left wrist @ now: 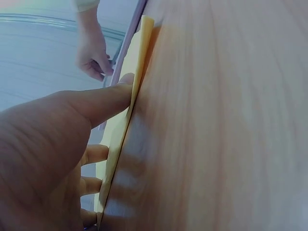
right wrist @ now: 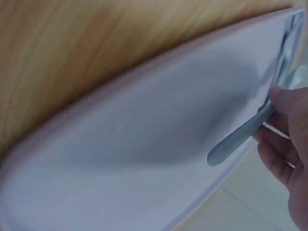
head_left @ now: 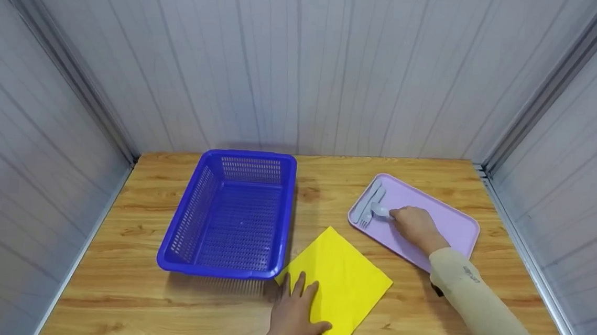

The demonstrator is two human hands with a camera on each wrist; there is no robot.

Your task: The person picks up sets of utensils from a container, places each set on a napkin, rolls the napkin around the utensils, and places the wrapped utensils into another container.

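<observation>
Over the purple tray [head_left: 447, 214] my right hand [head_left: 416, 225] pinches a pale grey-blue spoon [head_left: 380, 210]. In the right wrist view its handle [right wrist: 236, 139] sticks out past the thumb and fingers. A knife [head_left: 365, 203] and a fork [head_left: 373, 207] of the same colour lie side by side at the tray's left end, next to the spoon's bowl. My left hand [head_left: 292, 314] rests with spread fingers on the lower left edge of a yellow square cloth or napkin [head_left: 345, 286]. In the left wrist view the thumb [left wrist: 113, 98] lies on its folded edge.
A blue plastic basket [head_left: 286, 214] with slotted walls stands to the left, its front right corner close by the yellow square. Wood-grain table surface [head_left: 124, 260] surrounds everything. Pale panelled walls [head_left: 294, 72] enclose the table at the back and on both sides.
</observation>
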